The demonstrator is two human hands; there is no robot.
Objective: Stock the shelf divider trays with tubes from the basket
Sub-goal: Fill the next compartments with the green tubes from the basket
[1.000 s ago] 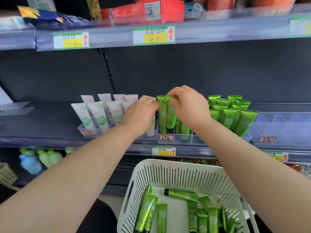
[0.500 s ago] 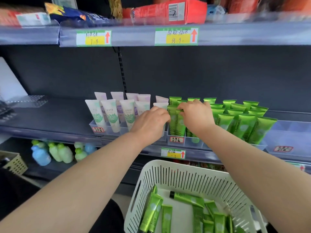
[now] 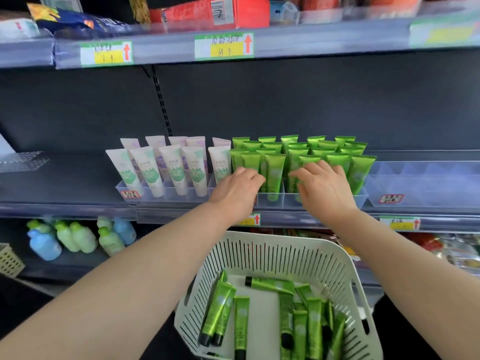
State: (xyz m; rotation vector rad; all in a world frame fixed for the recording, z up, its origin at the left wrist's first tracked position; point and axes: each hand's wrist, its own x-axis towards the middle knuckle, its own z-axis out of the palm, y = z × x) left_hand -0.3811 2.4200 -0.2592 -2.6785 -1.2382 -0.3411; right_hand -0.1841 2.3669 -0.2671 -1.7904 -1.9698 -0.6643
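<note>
Several rows of green tubes stand upright in a clear divider tray on the middle shelf. My left hand is at the tray's front left, its fingers curled against the front-row tubes; whether it grips one is hidden. My right hand is at the front right, fingers spread and resting on the front tubes, holding nothing. Below my arms is the white slotted basket, with several loose green tubes lying in it.
White and lilac tubes fill the tray to the left. A clear divider tray with no tubes sits to the right. Blue and green bottles stand on the lower shelf. The upper shelf edge overhangs, carrying price labels.
Both hands have dropped from the tube tops to the tray's front and moved apart. The green tubes they held now stand in the front row. The camera view has shifted.
</note>
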